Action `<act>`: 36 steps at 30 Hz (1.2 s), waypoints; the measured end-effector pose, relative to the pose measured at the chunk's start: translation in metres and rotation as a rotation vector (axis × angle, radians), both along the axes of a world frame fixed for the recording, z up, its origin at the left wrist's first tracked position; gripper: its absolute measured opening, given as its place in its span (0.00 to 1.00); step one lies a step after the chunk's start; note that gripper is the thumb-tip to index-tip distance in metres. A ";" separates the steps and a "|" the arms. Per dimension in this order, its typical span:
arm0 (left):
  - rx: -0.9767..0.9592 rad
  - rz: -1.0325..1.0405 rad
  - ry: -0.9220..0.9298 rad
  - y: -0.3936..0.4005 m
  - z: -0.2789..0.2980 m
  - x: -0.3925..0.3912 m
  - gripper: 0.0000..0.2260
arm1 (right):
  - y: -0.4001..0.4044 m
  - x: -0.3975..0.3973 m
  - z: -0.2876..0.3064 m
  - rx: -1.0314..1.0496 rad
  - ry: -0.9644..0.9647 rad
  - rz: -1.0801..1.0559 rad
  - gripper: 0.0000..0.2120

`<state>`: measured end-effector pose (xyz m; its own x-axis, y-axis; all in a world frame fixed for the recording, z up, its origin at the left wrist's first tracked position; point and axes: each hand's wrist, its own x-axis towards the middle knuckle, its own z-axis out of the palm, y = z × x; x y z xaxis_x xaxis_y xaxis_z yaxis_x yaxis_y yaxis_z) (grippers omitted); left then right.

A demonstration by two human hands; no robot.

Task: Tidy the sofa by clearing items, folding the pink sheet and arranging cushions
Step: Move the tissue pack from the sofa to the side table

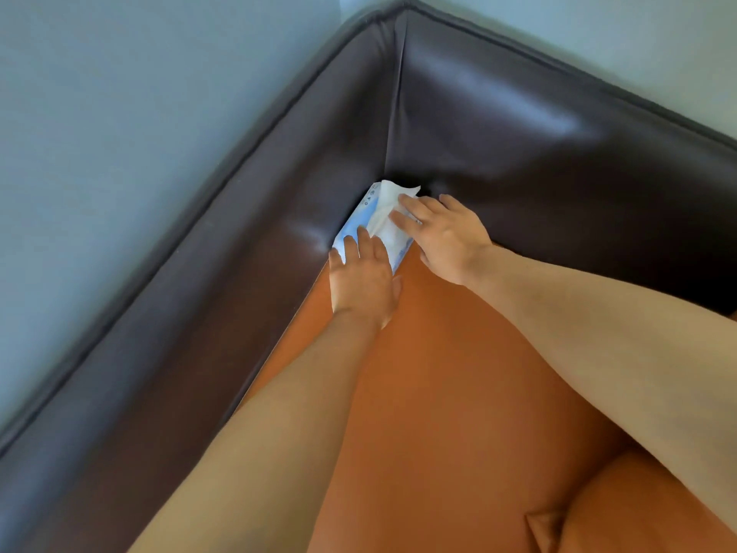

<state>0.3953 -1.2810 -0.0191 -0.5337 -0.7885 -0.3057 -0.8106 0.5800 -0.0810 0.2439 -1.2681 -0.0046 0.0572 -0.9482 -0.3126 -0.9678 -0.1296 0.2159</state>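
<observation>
Clearing items now: the tissue pack (373, 229) sits wedged in the sofa corner (393, 161), on the orange seat (438, 373). My left hand (361, 279) lies flat on it, my right hand (440, 237) presses its top, fingers straight. Next I need a proper grip to lift it out.

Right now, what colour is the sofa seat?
Orange seat, seen in the head view.

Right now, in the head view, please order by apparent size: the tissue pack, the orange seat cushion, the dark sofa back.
1. dark sofa back, probably largest
2. orange seat cushion, partly hidden by arms, so close
3. tissue pack, clearly smallest
</observation>
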 end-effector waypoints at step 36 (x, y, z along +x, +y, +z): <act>0.031 -0.160 -0.034 0.038 -0.021 0.050 0.45 | 0.069 0.011 -0.019 0.146 -0.340 0.021 0.46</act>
<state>0.4457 -1.2432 -0.0404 -0.6405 -0.6840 -0.3491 -0.7046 0.7042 -0.0868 0.2550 -1.1991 -0.0231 0.1996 -0.8927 -0.4040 -0.9779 -0.1555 -0.1395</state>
